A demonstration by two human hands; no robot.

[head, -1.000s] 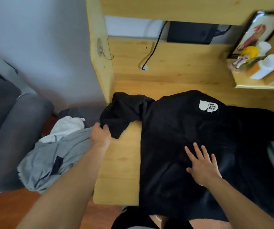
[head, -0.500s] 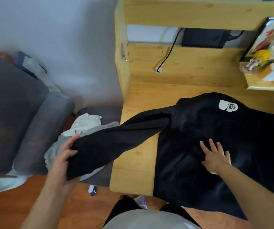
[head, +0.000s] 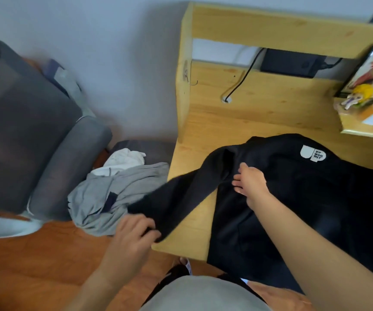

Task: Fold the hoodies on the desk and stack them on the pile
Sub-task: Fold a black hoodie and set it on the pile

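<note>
A black hoodie (head: pixel 304 198) with a white logo patch lies spread on the wooden desk (head: pixel 237 129). Its left sleeve (head: pixel 181 200) is stretched out past the desk's left edge. My left hand (head: pixel 133 234) grips the cuff end of that sleeve, off the desk's front left corner. My right hand (head: pixel 251 180) rests on the hoodie at the shoulder, where the sleeve joins the body, fingers pointing left.
A heap of grey and white clothes (head: pixel 115 187) lies on a dark stool left of the desk. A grey chair (head: pixel 23 135) stands further left. A black cable (head: pixel 239 81), a framed picture and small items (head: pixel 365 95) occupy the desk's back and right shelf.
My left hand pulled the sleeve out to the left and now holds its end nearer the desk's front corner. My right hand slid from the hoodie's middle up to the shoulder.
</note>
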